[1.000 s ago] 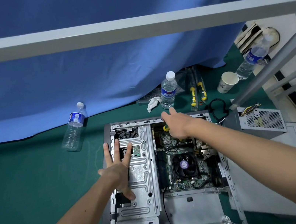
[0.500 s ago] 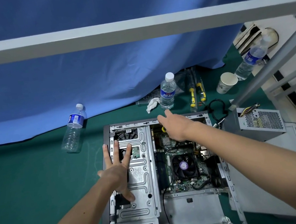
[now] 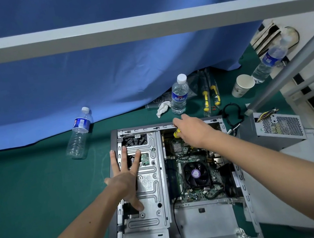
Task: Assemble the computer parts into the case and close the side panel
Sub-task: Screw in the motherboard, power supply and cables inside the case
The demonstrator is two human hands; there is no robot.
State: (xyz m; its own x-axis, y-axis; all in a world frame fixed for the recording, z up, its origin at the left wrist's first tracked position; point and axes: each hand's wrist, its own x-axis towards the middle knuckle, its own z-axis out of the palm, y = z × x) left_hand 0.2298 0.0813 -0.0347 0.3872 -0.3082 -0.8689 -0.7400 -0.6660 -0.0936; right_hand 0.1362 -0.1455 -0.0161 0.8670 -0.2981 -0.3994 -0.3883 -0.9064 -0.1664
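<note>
The case [image 3: 116,166] lay open on its side on the green mat [image 3: 31,200], near the mat's far edge. The right hand [image 3: 194,131] reached into the case's far end with its fingers curled round a yellow-handled tool [image 3: 176,133], apparently a screwdriver, its tip hidden among the board parts. The left hand [image 3: 126,177] lay spread, fingers straight and apart, pressing flat on the metal drive cage [image 3: 151,181] along the case's left side and holding nothing.

Around them, the motherboard [image 3: 195,195] sat in the case with its cooler fan [image 3: 196,174] mounted, and cables ran across it. The bay at the case's near right corner looked bare. The power supply [image 3: 279,128] stood outside, just beside the case's far right corner, on what appeared to be the loose side panel [image 3: 309,148].

By my judgement the job was roughly midway: board and cage in, a fixing being driven at the far end, with the power supply, its cabling and the panel left to fit. Two water bottles [image 3: 179,94] stood or lay by the blue curtain [image 3: 104,75], spare screwdrivers [image 3: 210,96] and a paper cup [image 3: 242,84] nearby.
</note>
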